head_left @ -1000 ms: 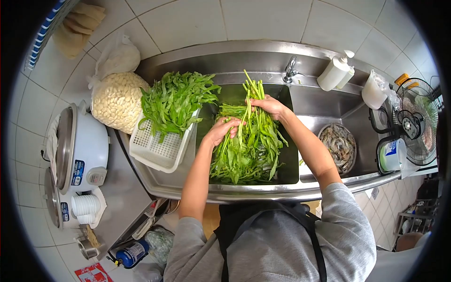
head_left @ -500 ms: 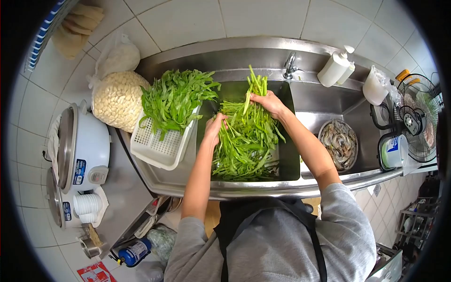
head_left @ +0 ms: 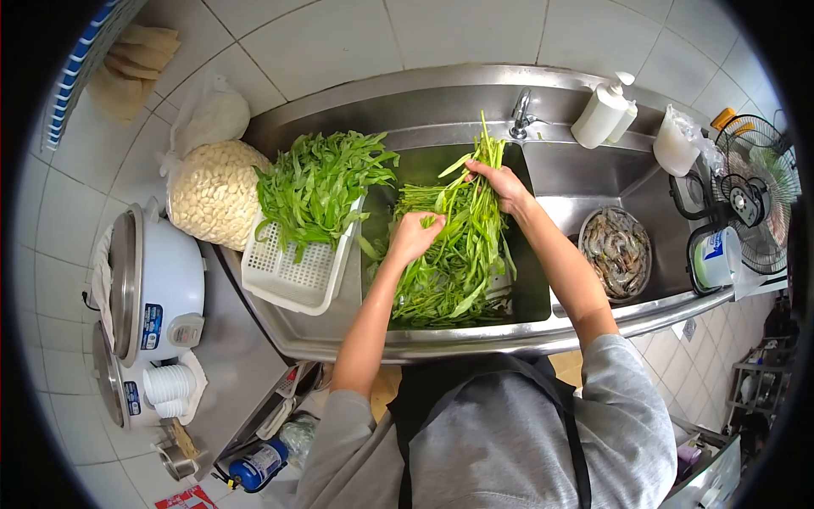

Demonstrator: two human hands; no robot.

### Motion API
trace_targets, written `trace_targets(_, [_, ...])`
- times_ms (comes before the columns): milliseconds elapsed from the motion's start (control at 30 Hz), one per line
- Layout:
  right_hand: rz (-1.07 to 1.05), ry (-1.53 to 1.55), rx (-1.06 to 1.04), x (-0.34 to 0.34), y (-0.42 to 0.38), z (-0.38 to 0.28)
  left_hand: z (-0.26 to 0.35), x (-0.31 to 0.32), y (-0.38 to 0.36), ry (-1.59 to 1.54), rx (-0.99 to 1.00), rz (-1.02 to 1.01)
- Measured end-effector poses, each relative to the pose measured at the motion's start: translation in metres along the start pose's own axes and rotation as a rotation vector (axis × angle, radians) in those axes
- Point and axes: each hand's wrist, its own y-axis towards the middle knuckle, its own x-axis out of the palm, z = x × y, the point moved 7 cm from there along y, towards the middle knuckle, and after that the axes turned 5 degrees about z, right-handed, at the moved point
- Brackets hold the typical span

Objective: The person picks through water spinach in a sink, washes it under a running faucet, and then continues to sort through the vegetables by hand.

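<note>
Green water spinach [head_left: 454, 254] filled the steel sink [head_left: 585, 182] as our right hand [head_left: 502, 182] gripped the stem ends and our left hand [head_left: 415, 236] clasped mid-bundle; loose leaves, we judged, could slip over the sink's front edge.

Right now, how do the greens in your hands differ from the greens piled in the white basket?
The bunch in the sink is gripped by the left hand and right hand, stems gathered toward the faucet; the pile in the white basket lies loose and untouched. The bunch hangs over the basin; the pile rests beside it. Both are leafy green.
</note>
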Motion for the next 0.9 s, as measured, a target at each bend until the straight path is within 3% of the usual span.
trace_targets(67, [0.013,0.016,-0.002,0.006,-0.004,0.002,0.003,0.002,0.002,-0.013,-0.033,-0.012])
trace_targets(133, [0.014,0.002,-0.021,0.008,-0.003,0.003,0.005,0.007,0.003,-0.306,-0.057,-0.075])
trace_targets(200, [0.025,0.019,0.010,0.009,-0.005,0.007,-0.003,0.005,0.008,-0.325,-0.069,-0.045])
trace_targets(267, [0.027,0.003,-0.002,0.014,-0.010,0.011,-0.026,-0.010,0.014,-0.398,-0.180,0.214])
trace_targets(333, [0.092,-0.044,-0.185,0.019,-0.016,0.008,-0.034,-0.019,0.013,-0.474,-0.181,0.252])
trace_targets(400, [0.156,-0.014,-0.273,0.013,-0.023,-0.004,-0.054,-0.034,0.004,-0.592,-0.268,0.445])
trace_targets(667, [0.036,-0.055,-0.185,-0.005,-0.010,-0.018,-0.048,-0.063,-0.029,-0.531,0.015,0.453])
trace_targets(733, [-0.082,-0.208,-0.099,0.009,-0.013,-0.009,-0.030,-0.070,-0.032,-0.385,-0.045,0.388])
trace_targets(800, [-0.167,-0.268,-0.053,0.028,-0.018,0.002,-0.001,-0.053,-0.026,-0.274,-0.012,0.165])
trace_targets(900, [-0.350,-0.346,-0.121,0.062,-0.023,0.013,0.019,-0.035,-0.021,-0.176,-0.014,-0.010])
